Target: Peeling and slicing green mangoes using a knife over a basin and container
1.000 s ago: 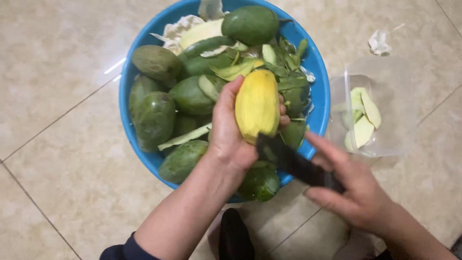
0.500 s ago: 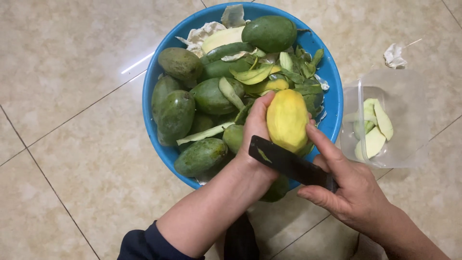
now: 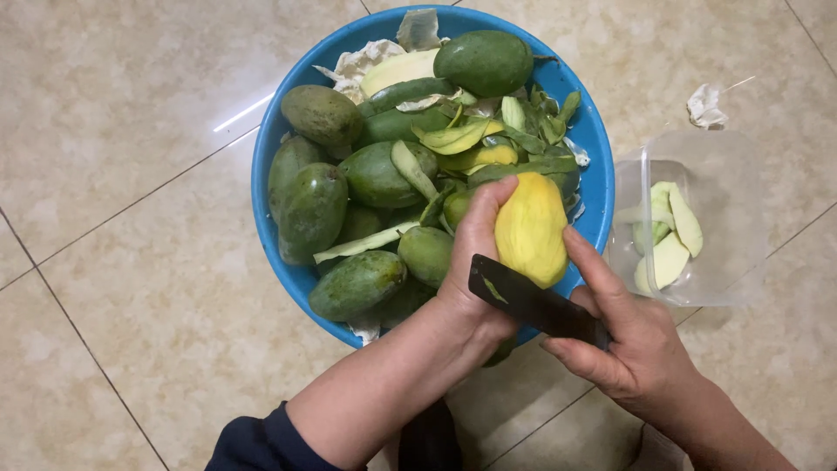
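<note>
My left hand [image 3: 471, 262] grips a peeled yellow mango [image 3: 532, 228] over the near right side of a blue basin [image 3: 263, 166]. In my right hand [image 3: 628, 340] is a black-bladed knife [image 3: 523, 301], its blade lying just under the mango and against my left palm. My right thumb rests on the mango's lower right side. The basin is full of green unpeeled mangoes [image 3: 311, 209] and strips of green peel [image 3: 453, 138].
A clear plastic container [image 3: 711, 222] with pale mango slices [image 3: 670, 235] stands on the tiled floor right of the basin. A crumpled white scrap [image 3: 706, 105] lies behind it. A dark object [image 3: 427, 436] sits at the bottom edge between my arms.
The view has shifted, so the basin sits further right in frame. The knife went from below the mango's tip to lying flat under the fruit, and my right thumb came onto the mango.
</note>
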